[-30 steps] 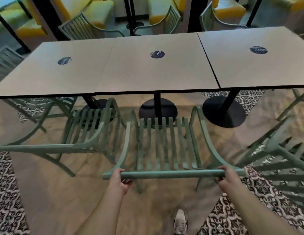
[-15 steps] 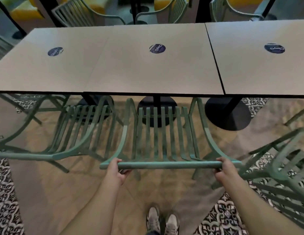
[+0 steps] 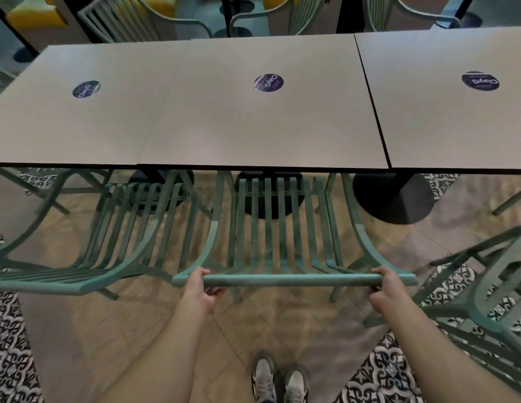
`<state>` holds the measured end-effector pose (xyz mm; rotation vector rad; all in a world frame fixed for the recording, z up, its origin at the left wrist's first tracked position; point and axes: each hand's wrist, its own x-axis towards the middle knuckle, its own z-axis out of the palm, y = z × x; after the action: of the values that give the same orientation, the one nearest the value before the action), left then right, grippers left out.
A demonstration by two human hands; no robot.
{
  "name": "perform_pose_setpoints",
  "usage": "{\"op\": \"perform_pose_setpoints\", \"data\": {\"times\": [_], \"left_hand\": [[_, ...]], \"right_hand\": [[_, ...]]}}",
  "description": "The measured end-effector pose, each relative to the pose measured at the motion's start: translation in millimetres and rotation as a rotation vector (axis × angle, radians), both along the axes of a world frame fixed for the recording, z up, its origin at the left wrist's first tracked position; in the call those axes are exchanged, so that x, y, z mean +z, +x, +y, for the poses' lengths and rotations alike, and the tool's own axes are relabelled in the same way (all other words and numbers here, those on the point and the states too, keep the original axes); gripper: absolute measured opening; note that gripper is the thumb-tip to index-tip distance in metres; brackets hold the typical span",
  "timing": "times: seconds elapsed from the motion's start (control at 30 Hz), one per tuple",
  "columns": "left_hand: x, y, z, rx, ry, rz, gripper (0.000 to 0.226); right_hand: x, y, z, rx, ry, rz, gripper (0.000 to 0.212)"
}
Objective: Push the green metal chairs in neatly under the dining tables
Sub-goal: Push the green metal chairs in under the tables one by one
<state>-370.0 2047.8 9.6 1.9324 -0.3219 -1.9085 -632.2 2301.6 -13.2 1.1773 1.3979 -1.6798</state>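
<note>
Hands: our left hand [image 3: 199, 289] and right hand [image 3: 385, 289] each wrap their fingers round the top rail of the middle green chair [image 3: 278, 228], one near each end of the bar.
Chair position: we see its slatted seat reaching forward under the near edge of the middle tabletop [image 3: 262, 123]; the front of the seat is hidden beneath that edge, the backrest rail lies on our side of it.
Handling: we judge the chair stiff and fairly weighty, being metal; the painted round rail looks smooth, so a full wrap beats a fingertip pinch. A hold at both ends should let us steer it straight.
Table edge: the dark front lip runs just above the armrests; we cannot tell how much gap is there, so we would watch the arms as they pass under.
Pedestal: the black round base [image 3: 268, 196] stands straight ahead beneath the tabletop and likely limits how far the seat can go.
Left side: another green chair [image 3: 108, 242] stands angled just beside ours, its slats close to our left armrest; little room there.
Right side: a third green chair [image 3: 492, 289] stands near our right arm, turned away.
Floor: wood-look planks and patterned tile [image 3: 9, 344] under our shoes [image 3: 278, 379].
</note>
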Motion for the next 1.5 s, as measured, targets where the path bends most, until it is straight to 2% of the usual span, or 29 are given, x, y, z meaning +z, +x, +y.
{"op": "perform_pose_setpoints", "data": {"times": [0.1, 0.23, 0.37, 0.5, 0.57, 0.63, 0.73, 0.87, 0.93, 1.1, 1.23, 1.5], "left_hand": [[2, -1, -1, 0.004, 0.000, -0.001, 0.030], [2, -3, 2, 0.018, 0.001, 0.031, 0.014], [3, -1, 7, 0.033, 0.009, 0.035, 0.028], [4, 0, 13, 0.019, 0.027, 0.045, 0.003], [4, 0, 13, 0.027, 0.035, 0.055, 0.002], [4, 2, 13, 0.042, 0.039, 0.066, 0.008], [4, 4, 12, 0.041, 0.037, 0.074, 0.026], [2, 5, 11, 0.015, 0.037, 0.062, 0.030], [2, 6, 10, 0.013, 0.037, 0.063, 0.030], [1, 13, 4, 0.007, 0.034, 0.054, 0.033], [-2, 15, 3, 0.005, 0.030, 0.045, 0.043], [-4, 20, 0, -0.012, 0.020, 0.043, 0.048]], "right_hand": [[-1, 0, -3, -0.001, 0.013, 0.018, 0.011], [2, 3, -2, -0.023, 0.009, 0.019, 0.012], [3, 7, 7, -0.047, 0.005, 0.005, 0.014], [2, 11, 14, -0.064, -0.008, 0.027, 0.032], [4, 12, 14, -0.060, -0.011, 0.035, 0.030], [5, 14, 13, -0.049, -0.005, 0.050, 0.022], [3, 17, 12, -0.074, -0.007, 0.075, 0.030], [3, 17, 12, -0.058, 0.001, 0.066, 0.015], [3, 19, 13, -0.057, -0.004, 0.061, 0.015], [2, 30, 12, -0.097, -0.047, 0.054, 0.039], [3, 31, 12, -0.097, -0.042, 0.068, 0.047], [1, 36, 13, -0.076, -0.049, 0.060, 0.057]]}}
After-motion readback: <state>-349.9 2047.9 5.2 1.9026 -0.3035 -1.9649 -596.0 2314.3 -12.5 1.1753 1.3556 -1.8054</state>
